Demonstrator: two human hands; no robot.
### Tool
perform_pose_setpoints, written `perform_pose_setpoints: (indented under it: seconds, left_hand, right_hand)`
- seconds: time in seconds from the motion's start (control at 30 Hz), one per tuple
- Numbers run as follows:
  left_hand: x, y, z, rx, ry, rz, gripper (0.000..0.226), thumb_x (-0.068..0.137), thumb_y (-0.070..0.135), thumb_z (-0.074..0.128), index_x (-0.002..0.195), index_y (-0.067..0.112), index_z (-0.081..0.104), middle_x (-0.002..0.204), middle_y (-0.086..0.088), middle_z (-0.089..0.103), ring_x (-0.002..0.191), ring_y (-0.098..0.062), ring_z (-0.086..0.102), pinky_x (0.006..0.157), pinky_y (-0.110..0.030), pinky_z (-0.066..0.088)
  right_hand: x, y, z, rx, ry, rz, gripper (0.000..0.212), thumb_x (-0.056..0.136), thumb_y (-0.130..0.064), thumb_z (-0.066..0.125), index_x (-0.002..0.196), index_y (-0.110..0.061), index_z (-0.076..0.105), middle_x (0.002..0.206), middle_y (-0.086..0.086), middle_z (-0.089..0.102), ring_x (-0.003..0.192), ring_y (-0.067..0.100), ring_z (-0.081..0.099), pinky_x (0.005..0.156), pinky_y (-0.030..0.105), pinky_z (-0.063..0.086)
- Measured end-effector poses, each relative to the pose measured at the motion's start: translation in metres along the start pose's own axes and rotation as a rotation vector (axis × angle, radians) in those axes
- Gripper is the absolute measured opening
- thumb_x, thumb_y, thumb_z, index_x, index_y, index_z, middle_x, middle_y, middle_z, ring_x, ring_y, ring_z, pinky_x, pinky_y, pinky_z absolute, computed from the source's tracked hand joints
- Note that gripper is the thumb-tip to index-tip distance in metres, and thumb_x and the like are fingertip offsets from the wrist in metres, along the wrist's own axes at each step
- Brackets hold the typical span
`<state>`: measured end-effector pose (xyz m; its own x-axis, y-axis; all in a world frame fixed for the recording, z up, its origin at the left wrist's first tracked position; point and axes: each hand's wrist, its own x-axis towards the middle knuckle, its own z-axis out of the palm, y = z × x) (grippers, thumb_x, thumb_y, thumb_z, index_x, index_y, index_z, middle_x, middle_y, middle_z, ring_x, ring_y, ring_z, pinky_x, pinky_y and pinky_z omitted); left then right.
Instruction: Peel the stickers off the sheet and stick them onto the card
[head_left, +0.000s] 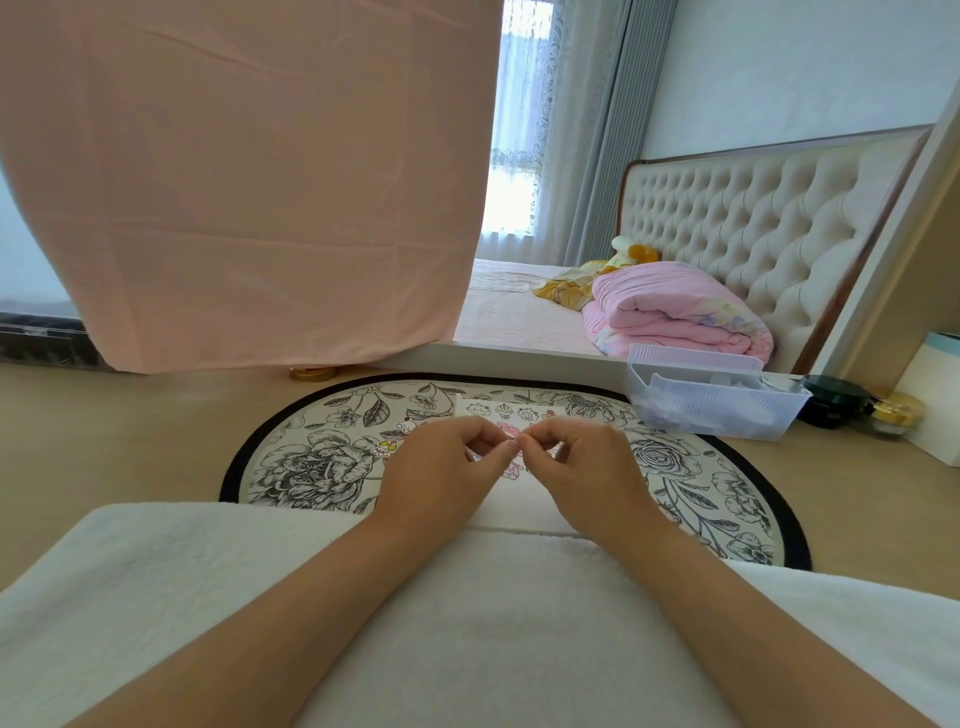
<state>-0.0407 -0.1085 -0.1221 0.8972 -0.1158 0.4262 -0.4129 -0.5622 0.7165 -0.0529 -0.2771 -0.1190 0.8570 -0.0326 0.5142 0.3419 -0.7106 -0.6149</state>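
Far left of the fingers hangs a pink cloth (249, 182), its lower edge above the wooden desk (130, 436). A gold lid (313, 372) lies on the desk under that edge.

A round floral mat (322, 457) spreads beneath both hands. Just left of the left fingers, two small stickers (395, 441) show on the mat or on a card edge; which one cannot be told.

The left hand (441, 478) is curled, thumb and forefinger pressed together at their tips. The right hand (587, 478) mirrors it, thumb and forefinger also pinched. The two pinches meet, touching or nearly so, at a point above the middle of the mat. Whatever they grip is too small to make out; it may be a sticker, but that cannot be told.

Directly behind the fingertips lies the sheet (511, 413), flat on the mat, with small cartoon figures printed in a row. A pink sticker (506, 431) shows in the gap between the hands, just beyond the pinch. Below the fingers, between the wrists, a pale card (519, 506) lies flat on the mat, near the white fleece (467, 623) covering the lap.

Right of the right fingers, well apart, a clear plastic tray (711, 405) sits on the desk. Beyond it stand a dark jar (831, 400) and a gold jar (896, 410).
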Motion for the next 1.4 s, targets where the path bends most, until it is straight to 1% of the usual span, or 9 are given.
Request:
perform_pose_setpoints:
  seconds: [0.27, 0.4, 0.5, 0.67, 0.83, 1.0, 1.13, 1.27, 1.4]
  left_hand:
    - [0.002, -0.003, 0.001, -0.114, -0.062, -0.023, 0.014, 0.088, 0.034, 0.070, 0.074, 0.031, 0.071, 0.069, 0.016, 0.071, 0.066, -0.009, 0.067, 0.067, -0.033, 0.055]
    - [0.003, -0.005, 0.002, -0.095, -0.075, 0.004, 0.013, 0.087, 0.032, 0.067, 0.074, 0.031, 0.065, 0.067, 0.014, 0.066, 0.069, -0.014, 0.064, 0.065, -0.035, 0.052]
    - [0.002, -0.003, 0.001, -0.098, -0.091, 0.036, 0.012, 0.089, 0.027, 0.065, 0.077, 0.027, 0.063, 0.070, 0.010, 0.065, 0.068, -0.016, 0.061, 0.061, -0.022, 0.046]
    - [0.002, -0.003, 0.001, -0.115, -0.087, 0.054, 0.011, 0.089, 0.025, 0.064, 0.079, 0.026, 0.061, 0.080, 0.014, 0.063, 0.073, -0.006, 0.061, 0.061, -0.014, 0.040]
    - [0.003, -0.005, 0.002, -0.180, -0.054, 0.095, 0.013, 0.087, 0.022, 0.067, 0.076, 0.026, 0.063, 0.091, 0.015, 0.063, 0.082, -0.003, 0.062, 0.069, -0.026, 0.049]
    - [0.002, -0.001, 0.002, -0.181, -0.034, 0.096, 0.012, 0.090, 0.025, 0.068, 0.079, 0.028, 0.066, 0.087, 0.019, 0.066, 0.083, -0.001, 0.063, 0.063, -0.014, 0.042]
    - [0.004, 0.008, 0.003, -0.239, -0.025, 0.010, 0.011, 0.090, 0.021, 0.069, 0.081, 0.026, 0.070, 0.080, 0.011, 0.070, 0.069, -0.003, 0.063, 0.057, -0.010, 0.046]
    - [0.013, 0.020, 0.007, -0.316, -0.062, -0.075, 0.010, 0.090, 0.021, 0.070, 0.081, 0.019, 0.073, 0.071, 0.003, 0.068, 0.050, -0.010, 0.052, 0.047, -0.018, 0.044]
    - [0.032, 0.030, 0.016, -0.310, -0.104, -0.139, 0.011, 0.089, 0.021, 0.069, 0.078, 0.021, 0.072, 0.078, -0.010, 0.072, 0.060, -0.016, 0.055, 0.053, -0.030, 0.046]
  right_hand:
    - [-0.001, -0.002, -0.001, -0.093, -0.001, -0.106, 0.011, 0.089, -0.032, 0.070, 0.081, -0.030, 0.077, 0.070, -0.022, 0.067, 0.064, -0.001, 0.057, 0.065, 0.024, 0.048]
    - [-0.001, -0.001, 0.001, -0.001, -0.044, -0.037, 0.010, 0.088, -0.030, 0.070, 0.081, -0.028, 0.076, 0.071, -0.020, 0.067, 0.059, 0.005, 0.058, 0.067, 0.030, 0.053]
    - [0.000, -0.003, 0.001, 0.144, -0.113, 0.069, 0.014, 0.091, -0.025, 0.067, 0.079, -0.026, 0.074, 0.076, -0.013, 0.068, 0.053, 0.009, 0.059, 0.062, 0.031, 0.054]
    - [0.001, -0.007, -0.003, 0.289, -0.134, 0.155, 0.013, 0.092, -0.020, 0.067, 0.081, -0.023, 0.073, 0.090, -0.002, 0.070, 0.051, 0.011, 0.061, 0.049, 0.015, 0.042]
    - [0.002, -0.008, -0.005, 0.381, -0.135, 0.148, 0.007, 0.089, -0.018, 0.075, 0.093, -0.021, 0.080, 0.087, -0.010, 0.074, 0.051, 0.012, 0.061, 0.052, 0.014, 0.042]
    - [0.002, -0.007, -0.010, 0.361, -0.120, 0.146, 0.007, 0.090, -0.021, 0.074, 0.086, -0.021, 0.080, 0.063, -0.020, 0.068, 0.048, 0.006, 0.060, 0.049, 0.010, 0.039]
    - [0.006, -0.006, -0.012, 0.350, -0.091, 0.156, 0.012, 0.090, -0.021, 0.073, 0.079, -0.024, 0.077, 0.077, -0.009, 0.072, 0.053, 0.010, 0.062, 0.053, 0.016, 0.046]
    - [0.017, -0.002, -0.022, 0.357, -0.134, 0.175, 0.013, 0.092, -0.020, 0.071, 0.079, -0.020, 0.074, 0.087, 0.001, 0.072, 0.051, 0.004, 0.060, 0.050, 0.014, 0.046]
    - [0.034, 0.008, -0.039, 0.289, -0.094, 0.206, 0.012, 0.094, -0.021, 0.067, 0.085, -0.016, 0.073, 0.078, -0.002, 0.068, 0.052, 0.007, 0.060, 0.047, 0.015, 0.046]
